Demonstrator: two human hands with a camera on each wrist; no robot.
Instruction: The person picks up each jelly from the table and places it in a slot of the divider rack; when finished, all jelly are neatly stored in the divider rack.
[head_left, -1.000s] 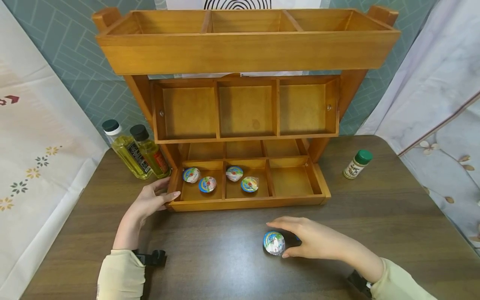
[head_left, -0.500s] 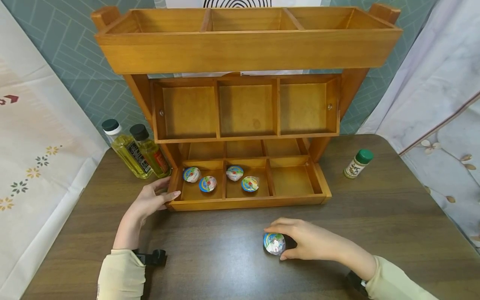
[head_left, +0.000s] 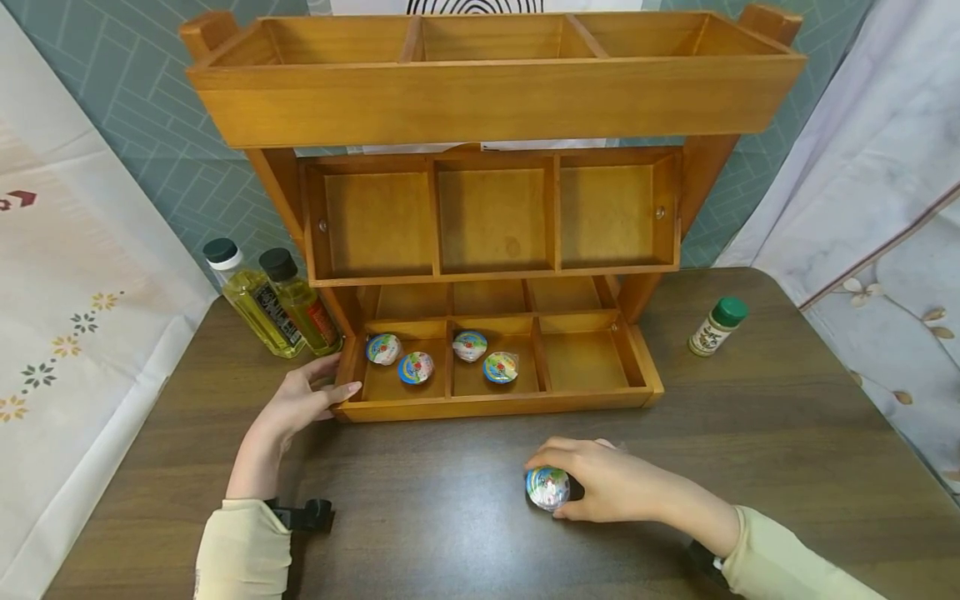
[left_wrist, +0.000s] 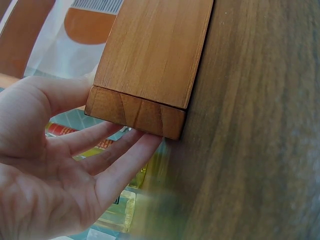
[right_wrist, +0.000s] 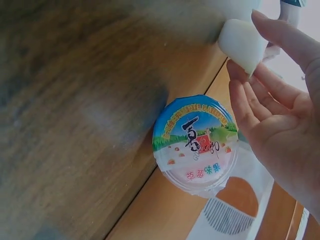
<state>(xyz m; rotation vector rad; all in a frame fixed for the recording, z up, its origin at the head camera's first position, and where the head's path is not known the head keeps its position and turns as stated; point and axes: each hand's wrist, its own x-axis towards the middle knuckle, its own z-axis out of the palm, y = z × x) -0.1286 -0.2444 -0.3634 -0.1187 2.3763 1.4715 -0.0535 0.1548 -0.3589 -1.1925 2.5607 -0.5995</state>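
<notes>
Head view: I see the right hand [head_left: 611, 483] pinching a cup [head_left: 547, 489] on the table [head_left: 420, 508] before a wooden rack [head_left: 495, 409], whose corner the left hand [head_left: 300, 403] grips, bottles [head_left: 262, 312] nearby, a shaker [head_left: 708, 337] well right.

Head view high, facing forward-down; wrist views close, tilted sideways; head, left wrist share rack corner [left_wrist: 142, 75].

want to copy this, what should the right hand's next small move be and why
Probably lift the cup off the table: the right hand has it between thumb and fingers, and four similar cups sit in the rack.
</notes>
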